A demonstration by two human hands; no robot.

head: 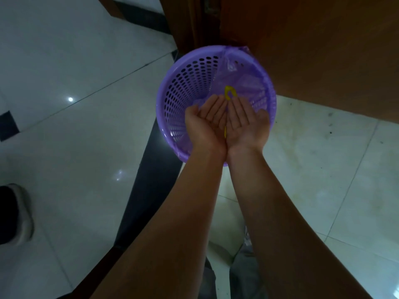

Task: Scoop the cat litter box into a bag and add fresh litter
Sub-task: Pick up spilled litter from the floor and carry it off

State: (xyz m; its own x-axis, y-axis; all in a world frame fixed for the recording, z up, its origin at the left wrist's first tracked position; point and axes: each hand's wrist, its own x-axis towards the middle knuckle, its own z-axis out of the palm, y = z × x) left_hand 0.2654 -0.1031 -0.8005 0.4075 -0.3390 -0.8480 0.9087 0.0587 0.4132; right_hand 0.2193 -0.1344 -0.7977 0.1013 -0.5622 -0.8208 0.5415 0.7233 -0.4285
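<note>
Tiled floor [86, 137], basket [185, 83] beside wooden door [323, 50], left hand [205, 124] and right hand [246, 124] flat, palm-up above.

Perforated purple plastic basket [185, 87], centre; thin, crinkled translucent bag [244, 80] lining it; glossy floor tiles [64, 61], left; brown wooden door [323, 50], upper right.

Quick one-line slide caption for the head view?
Left hand and right hand, palms up, together over the bag-lined purple basket; yellow object below.
</note>
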